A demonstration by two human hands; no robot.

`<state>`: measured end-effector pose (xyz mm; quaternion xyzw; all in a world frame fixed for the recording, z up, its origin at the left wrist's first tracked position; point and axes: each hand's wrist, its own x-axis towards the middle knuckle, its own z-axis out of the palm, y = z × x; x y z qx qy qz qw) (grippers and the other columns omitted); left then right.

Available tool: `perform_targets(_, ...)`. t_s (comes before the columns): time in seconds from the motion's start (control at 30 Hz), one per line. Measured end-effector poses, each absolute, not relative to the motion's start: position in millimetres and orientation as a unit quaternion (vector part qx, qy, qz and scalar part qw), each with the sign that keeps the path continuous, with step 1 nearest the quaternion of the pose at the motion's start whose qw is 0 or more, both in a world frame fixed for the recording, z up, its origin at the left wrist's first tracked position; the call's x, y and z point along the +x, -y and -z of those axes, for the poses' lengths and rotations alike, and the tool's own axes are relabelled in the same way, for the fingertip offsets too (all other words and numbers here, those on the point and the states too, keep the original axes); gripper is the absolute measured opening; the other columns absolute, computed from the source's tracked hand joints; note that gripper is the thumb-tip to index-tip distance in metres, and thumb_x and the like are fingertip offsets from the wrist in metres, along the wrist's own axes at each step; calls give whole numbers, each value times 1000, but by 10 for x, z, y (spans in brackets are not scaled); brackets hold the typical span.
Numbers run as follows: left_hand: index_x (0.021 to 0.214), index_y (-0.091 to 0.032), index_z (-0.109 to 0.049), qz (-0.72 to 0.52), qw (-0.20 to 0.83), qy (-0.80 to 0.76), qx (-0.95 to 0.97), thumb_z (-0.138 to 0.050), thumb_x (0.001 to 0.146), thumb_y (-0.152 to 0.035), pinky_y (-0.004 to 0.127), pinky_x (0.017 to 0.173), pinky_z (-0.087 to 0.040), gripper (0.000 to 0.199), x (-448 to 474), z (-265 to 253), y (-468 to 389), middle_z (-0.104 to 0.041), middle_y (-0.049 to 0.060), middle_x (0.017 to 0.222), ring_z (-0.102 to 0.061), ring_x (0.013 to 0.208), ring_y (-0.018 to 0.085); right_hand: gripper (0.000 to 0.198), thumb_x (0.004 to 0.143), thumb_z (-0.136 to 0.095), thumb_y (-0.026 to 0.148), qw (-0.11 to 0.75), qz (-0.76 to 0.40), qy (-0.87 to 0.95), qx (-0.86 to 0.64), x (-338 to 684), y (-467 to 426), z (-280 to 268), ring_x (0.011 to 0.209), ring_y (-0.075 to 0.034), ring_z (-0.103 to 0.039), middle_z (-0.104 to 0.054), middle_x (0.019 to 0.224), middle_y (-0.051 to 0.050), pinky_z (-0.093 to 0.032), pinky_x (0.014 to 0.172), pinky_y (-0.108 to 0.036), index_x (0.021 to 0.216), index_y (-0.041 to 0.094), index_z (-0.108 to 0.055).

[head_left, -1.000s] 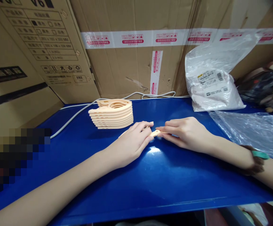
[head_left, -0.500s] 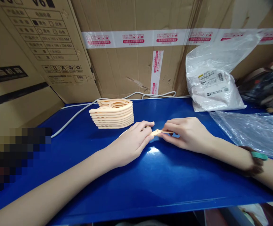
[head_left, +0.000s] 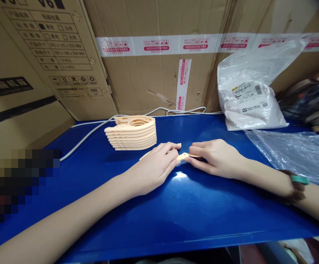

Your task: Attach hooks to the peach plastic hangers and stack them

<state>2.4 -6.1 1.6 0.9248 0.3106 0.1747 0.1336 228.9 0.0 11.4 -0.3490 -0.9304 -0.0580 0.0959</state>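
My left hand (head_left: 156, 167) is closed over a cream plastic folding hanger (head_left: 182, 157), pressing it near the tabletop with thumb and fingers. The palm covers most of the hanger; a jointed part shows past my thumb and a small tip above the fingers. On the right, my right hand (head_left: 217, 157) pinches a thin, flat piece extending from that joint. Behind my left hand stands a neat stack of matching folded hangers (head_left: 133, 134), curved and lying one on another.
The blue tabletop (head_left: 159, 216) carries a white cable (head_left: 84, 141) along its back and left. Cardboard boxes (head_left: 148, 80) wall the back and left. At right are a white plastic parcel bag (head_left: 250, 99) and a flat clear plastic bag (head_left: 294, 154).
My right hand has dipped slightly, and the thin piece in it has tilted a little downward. My left hand and the stack are nearly unchanged.
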Motion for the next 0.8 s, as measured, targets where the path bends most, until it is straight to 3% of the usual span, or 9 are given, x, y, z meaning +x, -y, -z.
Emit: perform_targets(0.8,123,-20,-51,-175,132,-306,926,-28,102,-29,41,108,-38,32,32,-10,62,-48,8,137,-47,126,21,39,98,-39,35,120,142,936,-300,2335,11,-123,56,-11,-53,-58,66,-2,-27,52,-26,71,16,-61)
